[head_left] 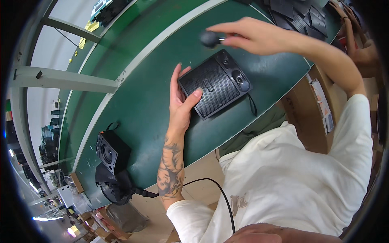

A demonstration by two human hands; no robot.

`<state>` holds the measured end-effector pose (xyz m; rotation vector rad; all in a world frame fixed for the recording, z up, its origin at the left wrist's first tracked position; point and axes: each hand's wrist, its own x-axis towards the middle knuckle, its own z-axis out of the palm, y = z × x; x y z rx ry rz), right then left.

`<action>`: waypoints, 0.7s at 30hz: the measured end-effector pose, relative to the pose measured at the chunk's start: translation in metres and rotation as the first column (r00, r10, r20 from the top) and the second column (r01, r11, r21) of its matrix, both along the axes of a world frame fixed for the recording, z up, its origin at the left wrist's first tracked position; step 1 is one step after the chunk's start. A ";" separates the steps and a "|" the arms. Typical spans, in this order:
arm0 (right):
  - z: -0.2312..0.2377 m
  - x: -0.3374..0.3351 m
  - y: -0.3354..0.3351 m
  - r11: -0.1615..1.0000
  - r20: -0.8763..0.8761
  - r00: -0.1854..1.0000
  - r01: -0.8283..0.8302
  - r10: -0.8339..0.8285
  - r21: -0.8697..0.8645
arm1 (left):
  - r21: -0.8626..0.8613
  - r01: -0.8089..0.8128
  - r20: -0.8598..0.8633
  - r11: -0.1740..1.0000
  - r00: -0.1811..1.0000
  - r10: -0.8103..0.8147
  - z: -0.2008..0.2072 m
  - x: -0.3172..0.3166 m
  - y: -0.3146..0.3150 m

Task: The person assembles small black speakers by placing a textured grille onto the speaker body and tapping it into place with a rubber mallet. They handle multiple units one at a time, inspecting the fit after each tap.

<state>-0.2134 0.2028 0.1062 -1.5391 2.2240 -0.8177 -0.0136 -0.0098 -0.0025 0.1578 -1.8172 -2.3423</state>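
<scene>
A black box-shaped speaker (221, 84) with a mesh grille lies tilted on the green bench. My left hand (182, 97) grips its left edge, the thumb pressed on the grille and the fingers along the far-left side. At the speaker's right end are two round driver openings (240, 79), and a strap loop (253, 105) hangs off the near right corner. Just above the speaker's far edge, my right hand (253, 36) is closed around a rubber mallet (209, 39) with a round black head and a shiny shaft. The mallet head is slightly blurred and apart from the speaker.
Another black speaker (112, 152) without a grille stands at the left, next to a black strapped item (113, 186). A pale rail (139, 60) runs along the bench's far side. Dark panels (298, 16) are piled at the far right, near another person's arms (350, 34).
</scene>
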 end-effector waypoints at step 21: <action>-0.093 0.041 0.001 0.843 0.077 0.972 0.231 -0.222 -0.486 | -0.141 -0.135 -0.267 0.981 0.959 0.093 -0.013 -0.001 -0.008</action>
